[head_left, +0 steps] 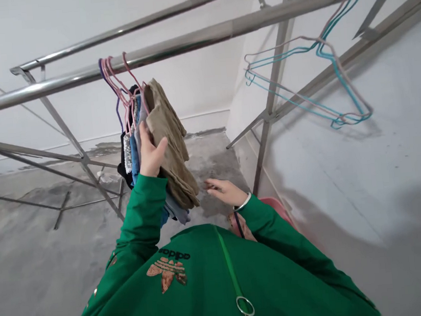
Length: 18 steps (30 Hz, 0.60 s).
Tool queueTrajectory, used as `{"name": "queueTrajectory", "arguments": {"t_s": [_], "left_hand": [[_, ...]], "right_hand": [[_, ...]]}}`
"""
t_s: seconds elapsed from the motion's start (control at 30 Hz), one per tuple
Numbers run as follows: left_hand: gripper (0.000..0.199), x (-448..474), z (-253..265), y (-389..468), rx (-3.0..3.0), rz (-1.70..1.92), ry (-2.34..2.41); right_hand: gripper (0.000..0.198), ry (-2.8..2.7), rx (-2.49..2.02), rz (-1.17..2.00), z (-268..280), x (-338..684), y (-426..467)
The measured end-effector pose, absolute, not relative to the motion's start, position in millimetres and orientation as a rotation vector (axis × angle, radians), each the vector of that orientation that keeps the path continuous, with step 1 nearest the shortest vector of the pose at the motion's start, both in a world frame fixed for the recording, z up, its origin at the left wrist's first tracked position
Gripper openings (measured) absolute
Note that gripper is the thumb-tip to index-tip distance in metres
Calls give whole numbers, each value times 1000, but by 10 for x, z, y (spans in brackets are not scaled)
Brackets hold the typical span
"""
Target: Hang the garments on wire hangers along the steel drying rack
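Several clothes hang on pink and purple hangers (109,71) from the metal rail (192,39). My left hand (151,153) lies against them between a khaki garment (167,132) and a lavender one, touching the khaki cloth. Its thumb and forefinger are spread, while the other fingers are hidden. Blue, white-patterned and black garments (125,153) hang to the left of that hand. My right hand (226,191) hovers just right of the khaki garment's lower edge, apart from it. Its fingers reach out loosely with nothing visible in them.
Several bare blue and pinkish wire hangers (335,68) hang at the rail's right end. Crossed metal legs (264,148) of the rack stand on the concrete floor (27,257). A pink tub (277,206), partly hidden, sits behind my right forearm by the white wall.
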<state>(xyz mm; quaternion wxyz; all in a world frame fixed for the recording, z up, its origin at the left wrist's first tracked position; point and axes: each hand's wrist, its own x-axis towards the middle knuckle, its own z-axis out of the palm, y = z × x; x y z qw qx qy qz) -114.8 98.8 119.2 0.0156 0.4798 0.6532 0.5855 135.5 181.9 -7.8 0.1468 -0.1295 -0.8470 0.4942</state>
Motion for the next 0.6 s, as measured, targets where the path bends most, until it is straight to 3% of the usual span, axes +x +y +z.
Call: {"name": "queueTrajectory", "arguments": {"t_s": [0.1, 0.2, 0.3, 0.4, 0.47, 0.6], "left_hand": [[53, -1109, 1162, 1028, 1319, 1807, 1887], [33, -981, 1154, 868, 1374, 1628, 2335], [30, -857, 1094, 682, 1657, 1391, 2903], [17, -756, 1006, 536, 2216, 1201, 3030], [6, -698, 969, 446, 2541, 1118, 2953], [16, -613, 995, 276, 2781, 1137, 2776]], "right_hand": [[46, -2403, -338, 1416, 74, 1185, 1800], [61, -2300, -316, 1429, 184, 1043, 1769], [88, -2235, -239, 1347, 299, 850, 1699], [109, -2221, -117, 1193, 373, 590, 1583], [112, -2165, -32, 1094, 377, 409, 1484], [107, -2008, -35, 1042, 360, 156, 1311]]}}
